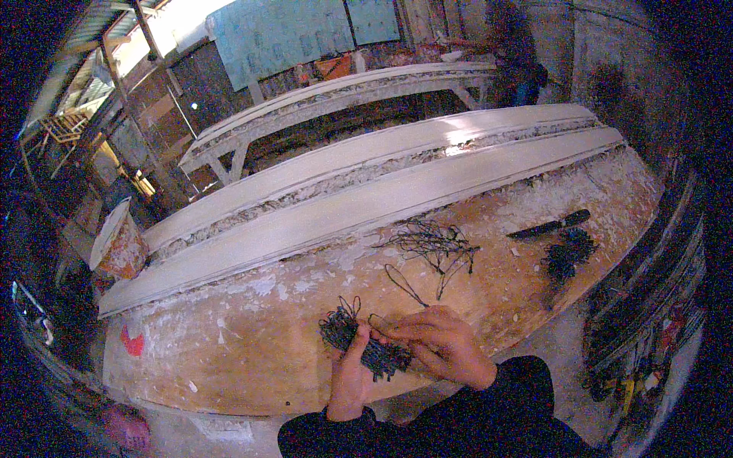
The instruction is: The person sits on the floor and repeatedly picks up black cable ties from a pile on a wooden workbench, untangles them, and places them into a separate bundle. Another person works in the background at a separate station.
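My left hand [349, 379] is wrapped round a bundle of dark cord loops [337, 330], its thumb lying across them. Close beside it, my right hand [447, 347] is pinched on a thin dark cord loop [375, 318] at the bundle's top. A loose pile of similar cord loops [431, 243] lies on the paint-spattered wooden table [229, 359] beyond my hands. One single loop [403, 284] lies between that pile and my right hand. Farther right are a knife [546, 226] with a dark handle and a second dark cord bundle [569, 253].
Two long white-coated strips [366, 221] run along the table's far side. A pointed whitish block [122, 243] stands at its left end, near a red patch [132, 341]. Behind is another long bench [328, 99], with a person [515, 57] at its right end.
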Demonstrator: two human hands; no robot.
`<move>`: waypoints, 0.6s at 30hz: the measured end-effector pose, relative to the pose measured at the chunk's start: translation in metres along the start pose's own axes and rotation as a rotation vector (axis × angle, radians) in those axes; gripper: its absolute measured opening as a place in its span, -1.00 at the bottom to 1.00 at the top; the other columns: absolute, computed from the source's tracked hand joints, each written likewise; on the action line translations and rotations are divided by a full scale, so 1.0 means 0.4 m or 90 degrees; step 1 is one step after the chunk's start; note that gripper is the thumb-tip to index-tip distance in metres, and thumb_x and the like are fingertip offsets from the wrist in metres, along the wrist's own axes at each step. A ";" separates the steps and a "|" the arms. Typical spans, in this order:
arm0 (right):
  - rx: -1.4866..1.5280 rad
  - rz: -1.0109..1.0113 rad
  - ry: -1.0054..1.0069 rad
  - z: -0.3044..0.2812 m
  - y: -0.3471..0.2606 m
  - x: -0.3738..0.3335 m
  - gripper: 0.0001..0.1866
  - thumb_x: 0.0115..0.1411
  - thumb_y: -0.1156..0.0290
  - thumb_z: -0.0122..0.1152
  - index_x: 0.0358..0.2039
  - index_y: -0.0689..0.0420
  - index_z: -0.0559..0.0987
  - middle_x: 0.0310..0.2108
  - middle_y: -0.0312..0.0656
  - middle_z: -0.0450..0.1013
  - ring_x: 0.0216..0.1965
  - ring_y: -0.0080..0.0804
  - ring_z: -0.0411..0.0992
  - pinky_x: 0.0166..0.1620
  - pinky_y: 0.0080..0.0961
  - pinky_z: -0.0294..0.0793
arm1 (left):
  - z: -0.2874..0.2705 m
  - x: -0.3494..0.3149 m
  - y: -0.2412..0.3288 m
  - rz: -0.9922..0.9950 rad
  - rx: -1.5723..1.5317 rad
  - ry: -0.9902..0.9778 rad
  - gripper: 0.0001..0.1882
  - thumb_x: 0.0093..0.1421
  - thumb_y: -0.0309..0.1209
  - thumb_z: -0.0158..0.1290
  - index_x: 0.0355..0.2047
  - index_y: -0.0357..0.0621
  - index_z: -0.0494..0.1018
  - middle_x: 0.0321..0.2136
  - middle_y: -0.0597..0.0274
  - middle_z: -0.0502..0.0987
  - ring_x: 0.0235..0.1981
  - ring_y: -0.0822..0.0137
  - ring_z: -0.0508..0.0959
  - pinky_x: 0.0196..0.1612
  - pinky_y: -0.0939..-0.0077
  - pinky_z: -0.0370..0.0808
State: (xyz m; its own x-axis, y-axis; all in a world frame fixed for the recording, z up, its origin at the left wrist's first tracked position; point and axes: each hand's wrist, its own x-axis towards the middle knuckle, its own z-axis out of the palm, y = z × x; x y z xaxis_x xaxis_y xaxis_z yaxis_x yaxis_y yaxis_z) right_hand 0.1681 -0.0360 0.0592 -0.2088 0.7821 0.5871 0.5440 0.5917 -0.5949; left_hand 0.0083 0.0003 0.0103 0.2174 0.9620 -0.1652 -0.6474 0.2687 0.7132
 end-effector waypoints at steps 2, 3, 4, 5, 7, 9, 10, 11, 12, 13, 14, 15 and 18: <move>0.001 -0.001 -0.001 -0.003 -0.001 0.001 -0.67 -0.07 0.56 0.11 -0.22 0.02 0.55 -0.24 -0.20 0.47 -0.20 -0.26 0.42 -0.15 -0.36 0.32 | 0.005 -0.005 0.002 0.007 0.001 0.005 -0.86 0.12 -0.39 0.04 -0.33 -0.14 0.38 -0.45 0.28 0.46 -0.38 0.37 0.47 -0.31 0.46 0.45; 0.004 0.001 -0.003 -0.003 -0.002 0.002 -0.67 -0.07 0.56 0.11 -0.22 0.02 0.55 -0.25 -0.19 0.47 -0.20 -0.25 0.42 -0.15 -0.37 0.32 | 0.008 -0.008 0.003 0.010 0.002 0.007 -0.85 0.12 -0.39 0.04 -0.32 -0.14 0.38 -0.44 0.27 0.47 -0.37 0.36 0.48 -0.30 0.45 0.46; 0.008 0.004 -0.004 -0.003 -0.004 0.001 -0.67 -0.07 0.56 0.12 -0.22 0.03 0.55 -0.25 -0.18 0.47 -0.20 -0.25 0.42 -0.15 -0.38 0.32 | 0.010 -0.009 0.004 0.013 0.007 0.017 -0.84 0.12 -0.39 0.04 -0.30 -0.14 0.39 -0.43 0.27 0.48 -0.36 0.36 0.48 -0.28 0.45 0.46; 0.011 0.006 -0.005 -0.003 -0.005 0.000 -0.66 -0.07 0.56 0.12 -0.22 0.03 0.55 -0.26 -0.17 0.48 -0.20 -0.24 0.42 -0.15 -0.38 0.33 | 0.012 -0.009 0.005 0.015 0.012 0.027 -0.83 0.12 -0.39 0.05 -0.29 -0.14 0.39 -0.42 0.26 0.48 -0.36 0.35 0.49 -0.27 0.44 0.46; 0.028 0.025 -0.009 -0.006 -0.009 -0.003 -0.67 -0.07 0.57 0.11 -0.22 0.04 0.55 -0.26 -0.17 0.48 -0.20 -0.24 0.42 -0.15 -0.39 0.33 | 0.014 -0.009 0.007 0.010 0.036 0.008 -0.82 0.11 -0.38 0.06 -0.28 -0.14 0.39 -0.40 0.26 0.49 -0.35 0.35 0.49 -0.25 0.44 0.47; 0.030 0.025 -0.013 -0.007 -0.010 -0.004 -0.67 -0.06 0.57 0.11 -0.22 0.04 0.55 -0.26 -0.16 0.48 -0.20 -0.24 0.42 -0.16 -0.39 0.34 | 0.013 -0.009 0.008 -0.005 0.073 -0.051 -0.81 0.10 -0.38 0.07 -0.29 -0.16 0.40 -0.39 0.26 0.49 -0.35 0.35 0.49 -0.24 0.44 0.47; 0.023 0.015 -0.014 -0.007 -0.010 -0.003 -0.67 -0.06 0.57 0.11 -0.22 0.05 0.55 -0.26 -0.16 0.48 -0.20 -0.23 0.42 -0.16 -0.39 0.34 | 0.012 -0.009 0.007 -0.007 0.074 -0.053 -0.81 0.10 -0.38 0.07 -0.30 -0.17 0.40 -0.38 0.25 0.49 -0.35 0.35 0.49 -0.24 0.44 0.47; 0.016 0.005 -0.015 -0.007 -0.009 -0.002 -0.67 -0.05 0.56 0.11 -0.22 0.05 0.55 -0.26 -0.16 0.48 -0.21 -0.23 0.43 -0.17 -0.39 0.35 | 0.010 -0.010 0.006 -0.009 0.074 -0.054 -0.81 0.09 -0.37 0.08 -0.31 -0.17 0.41 -0.37 0.25 0.49 -0.35 0.34 0.49 -0.24 0.44 0.47; 0.025 0.013 -0.007 -0.005 -0.009 -0.001 -0.68 -0.05 0.56 0.11 -0.22 0.05 0.55 -0.26 -0.16 0.48 -0.21 -0.23 0.43 -0.17 -0.39 0.35 | 0.009 -0.011 0.004 -0.010 0.075 -0.056 -0.81 0.09 -0.37 0.08 -0.32 -0.18 0.41 -0.37 0.25 0.49 -0.35 0.34 0.50 -0.24 0.44 0.47; 0.035 0.020 0.001 -0.001 -0.010 -0.001 -0.68 -0.05 0.56 0.11 -0.21 0.05 0.55 -0.26 -0.15 0.48 -0.21 -0.22 0.43 -0.17 -0.39 0.35 | 0.007 -0.012 0.002 -0.010 0.060 -0.045 -0.80 0.09 -0.36 0.09 -0.32 -0.19 0.41 -0.37 0.25 0.49 -0.34 0.34 0.50 -0.24 0.44 0.47; 0.045 0.028 0.009 0.000 -0.010 0.000 -0.68 -0.04 0.56 0.10 -0.21 0.05 0.55 -0.26 -0.15 0.48 -0.21 -0.22 0.43 -0.18 -0.39 0.36 | 0.006 -0.013 0.000 -0.010 0.044 -0.034 -0.79 0.09 -0.36 0.09 -0.32 -0.20 0.41 -0.37 0.24 0.49 -0.34 0.33 0.50 -0.25 0.44 0.47; 0.038 0.022 0.002 0.001 -0.009 0.001 -0.68 -0.04 0.56 0.10 -0.22 0.05 0.55 -0.26 -0.15 0.48 -0.21 -0.22 0.43 -0.18 -0.39 0.36 | 0.005 -0.014 -0.001 -0.009 0.029 -0.023 -0.79 0.08 -0.35 0.09 -0.32 -0.20 0.41 -0.37 0.24 0.49 -0.34 0.33 0.50 -0.25 0.43 0.48; 0.028 0.012 0.001 0.002 -0.008 0.003 -0.70 -0.03 0.57 0.09 -0.23 0.05 0.55 -0.27 -0.17 0.48 -0.22 -0.23 0.43 -0.18 -0.39 0.37 | 0.000 -0.012 -0.006 -0.031 0.031 0.013 -0.77 0.09 -0.34 0.09 -0.31 -0.20 0.39 -0.38 0.25 0.49 -0.34 0.33 0.50 -0.25 0.41 0.48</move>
State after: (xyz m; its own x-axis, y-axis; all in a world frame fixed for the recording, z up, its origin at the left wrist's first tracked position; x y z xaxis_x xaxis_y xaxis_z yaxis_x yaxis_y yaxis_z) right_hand 0.1655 -0.0368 0.0612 -0.1974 0.7933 0.5759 0.5112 0.5846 -0.6301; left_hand 0.0088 -0.0051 0.0093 0.2333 0.9486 -0.2139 -0.5997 0.3135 0.7362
